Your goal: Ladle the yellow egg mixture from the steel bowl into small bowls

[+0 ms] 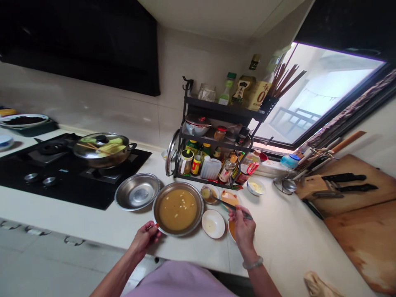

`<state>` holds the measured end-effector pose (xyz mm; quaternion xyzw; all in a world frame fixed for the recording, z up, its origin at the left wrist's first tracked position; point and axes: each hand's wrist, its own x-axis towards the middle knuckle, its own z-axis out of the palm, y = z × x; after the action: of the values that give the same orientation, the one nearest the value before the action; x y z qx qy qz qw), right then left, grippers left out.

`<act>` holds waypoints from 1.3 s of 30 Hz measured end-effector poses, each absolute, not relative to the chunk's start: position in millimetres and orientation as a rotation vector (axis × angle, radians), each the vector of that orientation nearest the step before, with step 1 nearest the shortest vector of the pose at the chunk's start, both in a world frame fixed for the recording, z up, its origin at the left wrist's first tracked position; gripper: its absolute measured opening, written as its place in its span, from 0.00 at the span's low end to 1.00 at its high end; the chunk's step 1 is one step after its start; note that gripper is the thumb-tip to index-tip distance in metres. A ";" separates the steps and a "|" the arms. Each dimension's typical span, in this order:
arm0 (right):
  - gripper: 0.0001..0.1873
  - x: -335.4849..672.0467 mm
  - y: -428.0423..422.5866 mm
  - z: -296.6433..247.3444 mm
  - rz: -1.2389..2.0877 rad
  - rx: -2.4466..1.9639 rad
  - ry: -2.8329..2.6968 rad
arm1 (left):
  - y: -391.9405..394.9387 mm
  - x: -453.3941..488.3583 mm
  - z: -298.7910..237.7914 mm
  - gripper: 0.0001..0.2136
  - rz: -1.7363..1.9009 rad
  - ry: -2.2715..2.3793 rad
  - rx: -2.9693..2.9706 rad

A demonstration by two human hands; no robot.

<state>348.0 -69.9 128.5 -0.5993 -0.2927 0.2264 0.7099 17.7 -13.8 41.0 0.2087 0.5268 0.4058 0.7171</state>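
Observation:
My left hand [146, 236] pinches the near-left rim of a metal bowl [199, 225] filled with brown liquid [177, 209], pale bits floating on top. In my right hand [243, 229] is a spoon [228, 203], gripped by its dark handle; its bowl end is over a small bowl of brownish sauce [213, 201]. Whether the spoon touches that sauce I cannot tell. Just below lies a small white dish [213, 224] with a little residue. Behind my right hand, an orange-filled bowl [232, 231] is partly hidden, and another orange-toned bowl [229, 198] sits beyond the spoon.
An empty metal bowl [137, 192] stands to the left. On the black stove [93, 194] sits a lidded pan [102, 150] with green vegetables. A seasoning rack [216, 141] rises behind the bowls. To the right are a knife block [309, 185], cutting board [361, 243] and cloth [320, 284].

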 end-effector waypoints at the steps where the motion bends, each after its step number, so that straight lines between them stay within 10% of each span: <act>1: 0.18 342.8 -71.6 129.5 0.504 -1.333 -0.702 | -13.7 17.6 40.6 0.17 0.897 1.167 0.461; 12: 0.11 319.2 -90.6 126.1 0.360 -1.159 -1.367 | -14.5 17.9 40.6 0.18 0.900 1.165 0.440; 39: 0.17 368.2 -59.1 97.8 0.409 -1.420 -0.548 | -14.6 18.3 42.3 0.17 0.898 1.168 0.469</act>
<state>368.2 -59.1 97.8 -0.6386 -0.2467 0.1839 0.7053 18.3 -14.6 42.3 0.2118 0.5275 0.4057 0.7157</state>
